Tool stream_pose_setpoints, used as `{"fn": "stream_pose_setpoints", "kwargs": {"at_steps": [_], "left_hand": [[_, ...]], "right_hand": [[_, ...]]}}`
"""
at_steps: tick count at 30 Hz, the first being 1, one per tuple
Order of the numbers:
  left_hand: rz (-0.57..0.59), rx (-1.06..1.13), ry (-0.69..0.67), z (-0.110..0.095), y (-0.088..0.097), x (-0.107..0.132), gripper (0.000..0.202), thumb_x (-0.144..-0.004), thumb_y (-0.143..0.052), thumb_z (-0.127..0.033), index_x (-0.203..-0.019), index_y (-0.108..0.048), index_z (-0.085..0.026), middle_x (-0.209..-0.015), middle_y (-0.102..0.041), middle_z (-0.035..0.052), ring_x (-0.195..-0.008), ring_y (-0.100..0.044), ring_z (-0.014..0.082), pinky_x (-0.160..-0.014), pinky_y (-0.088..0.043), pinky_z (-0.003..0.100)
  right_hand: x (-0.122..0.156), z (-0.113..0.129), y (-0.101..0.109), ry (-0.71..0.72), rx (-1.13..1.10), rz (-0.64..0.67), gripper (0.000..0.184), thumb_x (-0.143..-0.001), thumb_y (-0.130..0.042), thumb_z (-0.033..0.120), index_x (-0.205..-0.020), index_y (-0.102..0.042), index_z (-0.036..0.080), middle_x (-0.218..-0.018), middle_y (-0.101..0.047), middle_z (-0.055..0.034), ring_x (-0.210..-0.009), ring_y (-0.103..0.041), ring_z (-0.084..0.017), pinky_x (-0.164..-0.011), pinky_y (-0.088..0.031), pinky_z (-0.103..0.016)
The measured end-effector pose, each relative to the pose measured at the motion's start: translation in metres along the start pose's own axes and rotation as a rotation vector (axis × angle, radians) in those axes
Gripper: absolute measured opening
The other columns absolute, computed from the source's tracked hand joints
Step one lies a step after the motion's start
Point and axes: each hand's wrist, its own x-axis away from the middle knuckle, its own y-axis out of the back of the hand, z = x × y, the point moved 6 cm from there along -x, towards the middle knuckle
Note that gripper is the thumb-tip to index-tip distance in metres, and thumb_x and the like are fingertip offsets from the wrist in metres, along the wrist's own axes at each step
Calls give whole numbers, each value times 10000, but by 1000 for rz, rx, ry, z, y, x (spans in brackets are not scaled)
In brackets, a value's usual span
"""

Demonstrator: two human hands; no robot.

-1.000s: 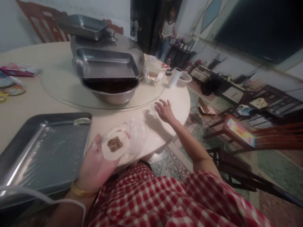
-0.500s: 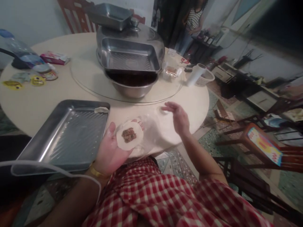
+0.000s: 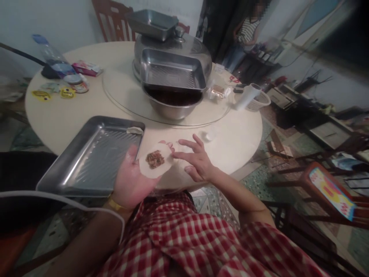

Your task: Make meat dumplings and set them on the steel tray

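Left fingers (image 3: 170,145) partly behind dough wrapper (image 3: 157,172)

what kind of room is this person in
Probably a home dining area: there's a round table with a turntable on it, a wooden chair behind it, and a dough round topped with filling in the left hand.

- Dim, greyish light; the round cream-coloured table (image 3: 72,111) is the palest broad surface.
- At the table's near left, white glare streaks the rectangular shiny steel tray (image 3: 92,161).
- Beyond the table's far right, the large blackish panel (image 3: 346,50) looks murky, soft-edged.
- Right of the table, wide-angle distortion stretches the reddish-brown wooden chair (image 3: 307,188).
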Motion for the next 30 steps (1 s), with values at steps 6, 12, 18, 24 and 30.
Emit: {"fn": "stream_pose_setpoints", "kwargs": {"at_steps": [6,12,18,24,30], "left_hand": [[73,12,-11,-4,-3,-1,695,-966,-296,-527,-1487,-311,-67,-1186,-694,168,-1143,-639,278,-991,-494,418],[81,-3,-87,-12,-7,2,711,-966,-276,-544,-1481,-318,-56,-1170,-697,179,-1100,-663,277,-899,-551,388],[-17,-10,-113,-16,-8,5,662,-975,-269,-538,-1406,-434,-63,-1099,-726,161,-1069,-676,266,-930,-537,388],[-66,25,-110,-13,-8,2,655,-965,-292,-544,-1396,-450,-76,-1107,-726,150,-1104,-656,286,-971,-510,426],[-74,30,-115,-14,-10,1,665,-963,-277,-553,-1406,-440,-85,-1137,-714,159,-1120,-646,288,-935,-529,413]], "right_hand": [[-2,14,3,73,67,-54,464,-965,-302,427,-1292,-564,227,-1141,-712,-7,-1351,-454,-197,-1235,-153,-462],[7,16,21,128,111,-153,396,-958,-337,417,-1261,-558,289,-1114,-714,18,-1303,-500,-187,-1205,-226,-460],[49,-101,46,-562,496,-130,445,-978,-335,412,-1255,-564,150,-1070,-719,-116,-1293,-470,-316,-1123,-215,-625],[84,-156,26,-723,538,63,538,-993,-252,432,-1221,-587,79,-908,-728,-161,-1275,-483,-329,-1091,-210,-666],[74,-142,42,-706,489,-121,467,-990,-280,417,-1151,-629,154,-939,-735,-121,-1245,-518,-305,-1103,-209,-668]]}}
